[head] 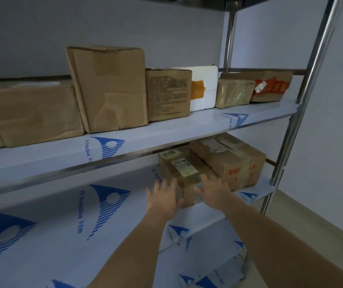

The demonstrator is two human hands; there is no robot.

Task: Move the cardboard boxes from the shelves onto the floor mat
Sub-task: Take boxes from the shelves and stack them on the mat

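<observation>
A long narrow cardboard box [184, 167] with white labels lies on the lower shelf [66, 225], its near end pointing at me. My left hand [163, 196] is at the left side of that end, fingers spread. My right hand [214, 187] is at its right side, fingers spread too. Both hands flank the box; a firm grip is not visible. A bigger box [228, 159] with red print sits right beside it. Several cardboard boxes line the upper shelf [166, 132], among them a tall one [110, 88]. The floor mat is out of view.
A white foam box [205, 88] stands among the upper-shelf boxes. Steel uprights [295, 113] frame the rack's right end. Both shelves wear white film with blue logos. Pale floor [311, 215] shows at the right, beside a white wall.
</observation>
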